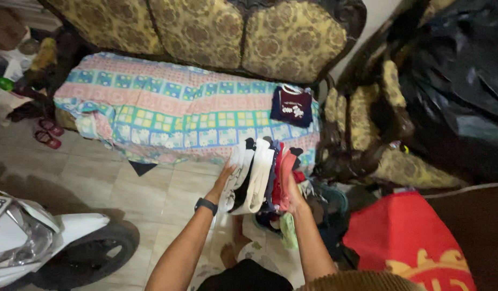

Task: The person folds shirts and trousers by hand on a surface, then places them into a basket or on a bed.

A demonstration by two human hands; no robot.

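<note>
Both hands grip a stack of folded clothes (262,175) at the sofa's (168,116) front edge: left hand (223,180) flat against its white side, right hand (293,195) pressing the pink side. A dark folded shirt (292,105) lies near the seat's right end.

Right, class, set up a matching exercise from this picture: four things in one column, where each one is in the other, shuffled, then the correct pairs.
Things:
1. stack of folded clothes
2. dark folded shirt
3. red sandals
4. black wristband

Places:
A. on the tiled floor beside the sofa
B. on the left wrist
C. held between both hands
D. lying on the patterned sofa cover

Pairs: 1-C, 2-D, 3-A, 4-B
</note>
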